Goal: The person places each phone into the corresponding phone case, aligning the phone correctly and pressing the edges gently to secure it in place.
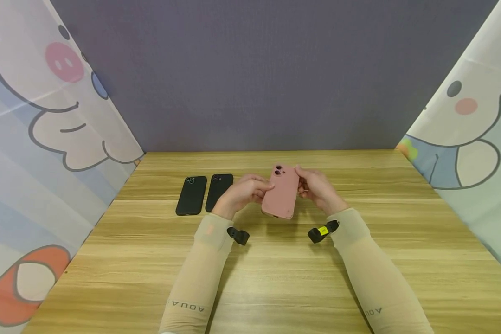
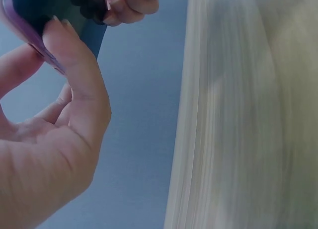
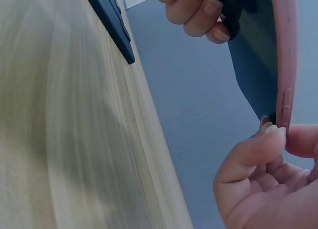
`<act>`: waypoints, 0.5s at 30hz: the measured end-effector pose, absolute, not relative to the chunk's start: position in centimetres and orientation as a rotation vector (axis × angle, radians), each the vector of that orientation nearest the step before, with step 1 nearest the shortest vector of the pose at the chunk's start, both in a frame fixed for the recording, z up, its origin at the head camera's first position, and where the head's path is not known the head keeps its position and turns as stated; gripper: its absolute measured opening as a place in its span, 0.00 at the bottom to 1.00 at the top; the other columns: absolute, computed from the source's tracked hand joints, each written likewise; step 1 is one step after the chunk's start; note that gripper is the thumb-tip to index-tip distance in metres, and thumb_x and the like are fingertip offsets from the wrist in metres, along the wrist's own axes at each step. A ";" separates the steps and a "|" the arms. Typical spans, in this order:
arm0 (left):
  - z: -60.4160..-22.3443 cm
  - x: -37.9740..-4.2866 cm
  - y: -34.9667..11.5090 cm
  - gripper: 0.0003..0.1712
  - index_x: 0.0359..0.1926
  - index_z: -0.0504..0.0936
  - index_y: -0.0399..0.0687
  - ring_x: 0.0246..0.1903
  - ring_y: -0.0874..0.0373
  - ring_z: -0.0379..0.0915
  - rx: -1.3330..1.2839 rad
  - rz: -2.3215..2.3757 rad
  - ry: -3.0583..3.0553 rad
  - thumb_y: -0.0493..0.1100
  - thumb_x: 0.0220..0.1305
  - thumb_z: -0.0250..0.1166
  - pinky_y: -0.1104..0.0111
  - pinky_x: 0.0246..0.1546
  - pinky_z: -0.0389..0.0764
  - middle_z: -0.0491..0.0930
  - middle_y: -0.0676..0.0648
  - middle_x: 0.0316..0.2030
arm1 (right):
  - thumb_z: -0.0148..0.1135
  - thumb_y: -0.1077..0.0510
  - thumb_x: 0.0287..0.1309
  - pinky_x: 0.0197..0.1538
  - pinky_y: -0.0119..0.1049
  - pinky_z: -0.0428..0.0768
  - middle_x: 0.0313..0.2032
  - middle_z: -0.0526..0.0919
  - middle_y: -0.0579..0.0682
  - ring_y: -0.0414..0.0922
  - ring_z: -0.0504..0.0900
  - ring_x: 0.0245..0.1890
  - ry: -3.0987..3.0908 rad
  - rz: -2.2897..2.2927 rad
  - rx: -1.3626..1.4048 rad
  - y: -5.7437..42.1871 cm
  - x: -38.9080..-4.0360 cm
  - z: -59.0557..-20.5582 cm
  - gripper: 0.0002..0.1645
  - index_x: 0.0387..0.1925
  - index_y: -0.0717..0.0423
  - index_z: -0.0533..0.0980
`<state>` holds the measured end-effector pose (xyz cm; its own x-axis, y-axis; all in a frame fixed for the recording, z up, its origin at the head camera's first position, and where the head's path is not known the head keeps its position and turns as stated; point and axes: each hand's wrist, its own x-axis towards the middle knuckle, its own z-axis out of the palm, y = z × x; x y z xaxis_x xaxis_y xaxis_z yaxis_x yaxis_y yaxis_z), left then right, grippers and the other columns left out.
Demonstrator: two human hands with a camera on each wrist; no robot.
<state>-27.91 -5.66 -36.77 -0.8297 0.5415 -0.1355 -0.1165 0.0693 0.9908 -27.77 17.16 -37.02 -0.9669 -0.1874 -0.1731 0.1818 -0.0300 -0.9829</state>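
Note:
A pink-cased phone (image 1: 281,195) is held tilted above the table, its back with the camera lenses toward the head camera. My left hand (image 1: 245,191) grips its left edge, thumb on the back. At the upper right edge, my right hand (image 1: 318,188) pinches the phone between thumb and fingers. From below, in the left wrist view, the phone's dark, glossy front (image 2: 42,5) shows reflections. The right wrist view has the pink side edge (image 3: 285,55) with its raised buttons. Left of my left hand lie two black phones (image 1: 191,195) (image 1: 219,191), backs up, side by side.
The wooden table (image 1: 275,287) ends at a dark grey panel (image 1: 271,79) behind the phones. Cartoon-printed cloths (image 1: 46,153) (image 1: 480,116) rise at the left and right sides. A dark strap (image 1: 239,235) hangs at my left wrist, another strap (image 1: 322,232) at my right.

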 end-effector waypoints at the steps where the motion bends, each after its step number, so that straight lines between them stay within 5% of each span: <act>1: -36.7 -27.9 -5.7 0.14 0.42 0.82 0.33 0.25 0.54 0.80 0.410 1.819 1.877 0.42 0.64 0.62 0.56 0.39 0.81 0.82 0.44 0.26 | 0.49 0.44 0.69 0.23 0.32 0.68 0.22 0.70 0.47 0.41 0.66 0.20 2.001 -2.078 0.001 17.1 -27.8 -37.0 0.22 0.29 0.57 0.73; 15: -36.8 -28.2 -6.2 0.14 0.45 0.80 0.34 0.31 0.52 0.80 0.216 2.057 1.914 0.41 0.64 0.62 0.60 0.39 0.81 0.81 0.42 0.33 | 0.56 0.39 0.63 0.26 0.34 0.73 0.24 0.73 0.49 0.43 0.70 0.22 1.969 -1.910 -0.110 16.4 -27.5 -36.8 0.25 0.26 0.57 0.74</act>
